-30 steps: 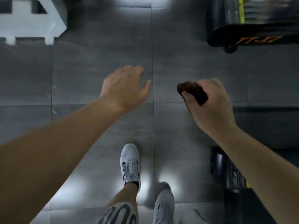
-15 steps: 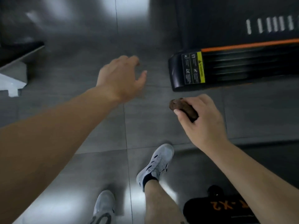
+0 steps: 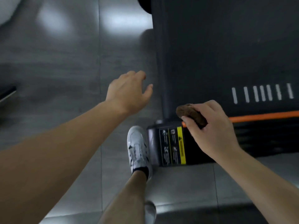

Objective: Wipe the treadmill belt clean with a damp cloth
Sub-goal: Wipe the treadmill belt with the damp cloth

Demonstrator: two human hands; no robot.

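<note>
Grey tiled floor [image 3: 64, 62] fills the left and bottom, glossy, with two blurred light patches up top. Treadmill belt [image 3: 226, 54] takes the upper right: dark, matte, with a row of white stripes [image 3: 262, 93] near its rear end and a side rail [image 3: 160, 62] along its left edge. An orange strip [image 3: 265, 116] runs across where the belt meets the black end cover [image 3: 161, 147], which carries a yellow warning label [image 3: 180, 145]. Left hand [image 3: 129, 92] is over the floor just left of the rail, fingers loose and slightly spread, gripping nothing. Right hand [image 3: 215, 130] is over the cover's left corner, fingers curled over the top of a balled brown cloth [image 3: 189, 113], thumb pinching from below. One end of the cloth sticks out past the thumb and fingertips, toward the rail. The cloth sits above the spot where rail, orange strip and cover meet; can't tell if it touches anything there. White shoe [image 3: 137, 147] is planted on the floor right against the cover's left side. Second shoe [image 3: 150, 210] is at the bottom edge, mostly hidden by the leg. Top-left and left-edge objects are too blurred to identify.
</note>
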